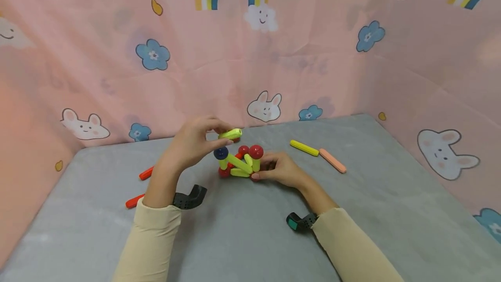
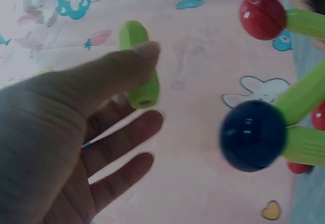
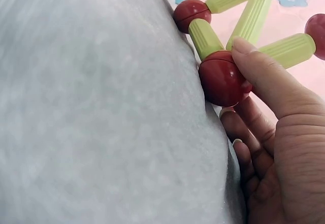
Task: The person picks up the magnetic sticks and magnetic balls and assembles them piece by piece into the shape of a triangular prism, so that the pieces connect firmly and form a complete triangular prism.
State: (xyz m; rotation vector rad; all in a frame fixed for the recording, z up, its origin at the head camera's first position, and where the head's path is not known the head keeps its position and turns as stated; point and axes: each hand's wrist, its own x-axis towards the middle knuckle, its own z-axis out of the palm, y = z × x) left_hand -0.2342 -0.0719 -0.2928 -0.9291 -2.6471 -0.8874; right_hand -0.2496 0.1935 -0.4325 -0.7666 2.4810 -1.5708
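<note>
A frame of rods and balls stands mid-table, with a dark blue ball at its upper left and a red ball at its upper right. Yellow-green rods join them to lower red balls. Pinched between thumb and fingers of my left hand is a short yellow-green rod, held above and behind the blue ball, apart from it. My right hand grips the frame's lower right red ball, thumb on top where several rods meet. Part of the frame's far side is hidden.
Right of the frame lie a yellow rod and a salmon rod, ends nearly touching. Two red rods lie on the left, partly behind my left forearm. A pink printed cloth hangs behind the grey table.
</note>
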